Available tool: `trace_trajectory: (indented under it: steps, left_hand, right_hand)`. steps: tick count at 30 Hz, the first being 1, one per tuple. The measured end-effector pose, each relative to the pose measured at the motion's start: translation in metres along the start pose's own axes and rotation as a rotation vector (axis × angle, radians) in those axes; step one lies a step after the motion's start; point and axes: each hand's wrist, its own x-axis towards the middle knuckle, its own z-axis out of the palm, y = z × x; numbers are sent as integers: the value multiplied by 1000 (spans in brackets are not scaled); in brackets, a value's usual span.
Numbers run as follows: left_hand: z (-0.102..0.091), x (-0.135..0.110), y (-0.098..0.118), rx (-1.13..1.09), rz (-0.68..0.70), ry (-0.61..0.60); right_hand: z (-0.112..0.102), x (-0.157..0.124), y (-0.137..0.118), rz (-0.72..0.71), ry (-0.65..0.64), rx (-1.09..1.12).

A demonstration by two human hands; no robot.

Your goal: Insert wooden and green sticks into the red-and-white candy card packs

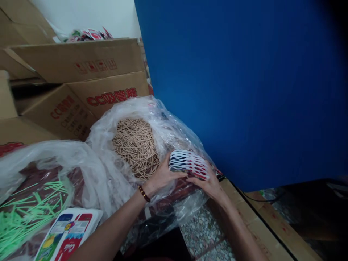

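Between my two hands is a stack of thin packets [188, 164], its white wavy edges facing up, with blue and red showing between them. My left hand [162, 178] is closed around the left end of the stack, thumb along the near side. Gripping the right end is my right hand [208, 183], its thumb also on the near side. Just left of the stack, an open clear plastic bag [102, 132] holds many thin tan sticks [136, 146]. A flat packet [67, 235] with blue, red and yellow print and the word Cola lies at lower left.
Bright green sticks [35, 212] lie in another plastic bag [54, 148] on the left. Open cardboard boxes [108, 85] with red lettering stand behind. A large blue panel [239, 83] fills the right side. Flattened cardboard [250, 224] lies at lower right, beside speckled flooring [202, 232].
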Motion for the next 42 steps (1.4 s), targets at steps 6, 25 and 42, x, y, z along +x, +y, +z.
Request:
trace_trajectory:
  steps: [6, 25, 42]
  left_hand:
    - [3, 5, 11, -32, 40, 12]
    - [-34, -51, 32, -261, 164, 119]
    - [-102, -352, 77, -768, -26, 1171]
  right_hand:
    - [-3, 2, -15, -34, 157, -84]
    - [25, 9, -75, -197, -227, -381]
    - [306, -72, -162, -1364, -701, -598]
